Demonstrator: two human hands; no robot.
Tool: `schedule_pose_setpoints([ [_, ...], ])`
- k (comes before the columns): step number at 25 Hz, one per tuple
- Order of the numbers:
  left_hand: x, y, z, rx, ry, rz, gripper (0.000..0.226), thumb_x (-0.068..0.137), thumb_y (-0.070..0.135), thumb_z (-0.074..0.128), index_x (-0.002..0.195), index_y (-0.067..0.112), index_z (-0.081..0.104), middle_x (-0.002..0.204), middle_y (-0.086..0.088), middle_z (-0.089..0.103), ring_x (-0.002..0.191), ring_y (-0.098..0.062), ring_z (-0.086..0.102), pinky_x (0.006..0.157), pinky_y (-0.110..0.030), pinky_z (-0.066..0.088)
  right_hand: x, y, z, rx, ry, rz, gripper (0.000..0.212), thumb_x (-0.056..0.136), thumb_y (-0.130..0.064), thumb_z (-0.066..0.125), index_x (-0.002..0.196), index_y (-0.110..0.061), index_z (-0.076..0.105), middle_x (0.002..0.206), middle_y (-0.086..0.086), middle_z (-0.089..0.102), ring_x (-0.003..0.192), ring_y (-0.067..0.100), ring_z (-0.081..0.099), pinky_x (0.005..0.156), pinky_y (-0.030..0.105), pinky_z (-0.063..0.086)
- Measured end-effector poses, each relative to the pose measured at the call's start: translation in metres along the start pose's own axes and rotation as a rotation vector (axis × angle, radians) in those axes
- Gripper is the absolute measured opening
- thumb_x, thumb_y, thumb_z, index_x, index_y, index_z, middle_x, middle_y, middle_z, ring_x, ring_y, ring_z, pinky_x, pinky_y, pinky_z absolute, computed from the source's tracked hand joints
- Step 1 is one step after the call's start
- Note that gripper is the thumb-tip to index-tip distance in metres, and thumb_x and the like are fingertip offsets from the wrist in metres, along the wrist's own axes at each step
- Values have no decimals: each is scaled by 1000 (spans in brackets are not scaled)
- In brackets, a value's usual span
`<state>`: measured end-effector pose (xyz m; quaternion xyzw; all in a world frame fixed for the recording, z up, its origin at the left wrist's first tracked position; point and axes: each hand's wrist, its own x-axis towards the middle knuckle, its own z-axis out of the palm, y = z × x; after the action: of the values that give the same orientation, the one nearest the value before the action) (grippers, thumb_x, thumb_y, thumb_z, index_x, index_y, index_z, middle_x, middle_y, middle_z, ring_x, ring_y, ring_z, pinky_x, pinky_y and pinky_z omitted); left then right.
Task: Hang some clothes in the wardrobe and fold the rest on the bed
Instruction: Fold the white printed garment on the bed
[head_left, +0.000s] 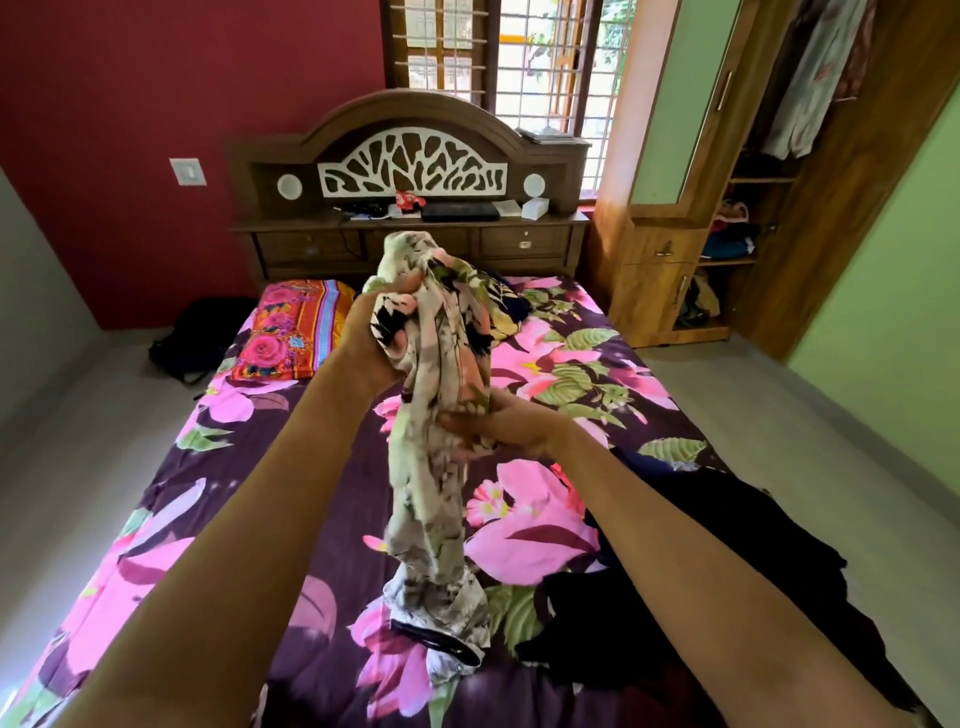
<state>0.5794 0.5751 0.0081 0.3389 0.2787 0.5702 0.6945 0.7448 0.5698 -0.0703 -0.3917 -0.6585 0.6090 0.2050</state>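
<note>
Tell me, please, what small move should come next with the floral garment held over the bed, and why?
Probably draw the hands apart to open the floral garment out. It hangs bunched and twisted, with the left hand gripping its top and the right hand gripping its middle. In that state it seems ready neither for folding on the bed nor for hanging.

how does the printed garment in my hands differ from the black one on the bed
Look: the printed garment is pale with a floral print; the black garment is plain and dark.
Pose: the printed garment hangs bunched from the left hand and right hand; the black garment lies heaped on the bed.
Shared: both are crumpled, neither folded.
</note>
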Motion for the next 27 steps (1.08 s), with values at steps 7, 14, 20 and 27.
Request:
schedule_pose_setpoints([
  [7, -2, -33, -43, 5, 122, -331, 85, 80, 80, 26, 106, 11, 69, 87, -8, 68, 79, -25, 61, 84, -36, 47, 13, -44, -19, 636, 402, -95, 38, 98, -33, 47, 71, -8, 56, 44, 6, 52, 40, 15, 53, 43, 21, 46],
  [14, -18, -58, -56, 958, -136, -623, 54, 61, 52, 77, 104, 21, 66, 109, -6, 68, 114, -31, 58, 97, -45, 45, 7, -55, -33, 602, 470, -107, 46, 89, -54, 52, 94, -11, 67, 79, 8, 72, 75, 20, 70, 73, 36, 58],
  [20, -17, -70, -87, 1347, 120, -543, 21, 92, 4, 48, 111, 8, 57, 99, -13, 59, 83, -25, 59, 67, -38, 51, -6, -53, -54, 581, 417, -21, 7, 83, -11, 68, 82, -6, 65, 60, 4, 68, 53, 11, 66, 52, 27, 58],
  [27, 4, 12, -47, 228, 116, 169, 23, 96, 4, 36, 101, 7, 59, 80, -8, 61, 72, -19, 60, 62, -32, 57, -1, -4, -77, 825, 369, -111, 48, 69, -60, 65, 87, -15, 70, 91, 8, 69, 87, 24, 66, 90, 39, 51],
])
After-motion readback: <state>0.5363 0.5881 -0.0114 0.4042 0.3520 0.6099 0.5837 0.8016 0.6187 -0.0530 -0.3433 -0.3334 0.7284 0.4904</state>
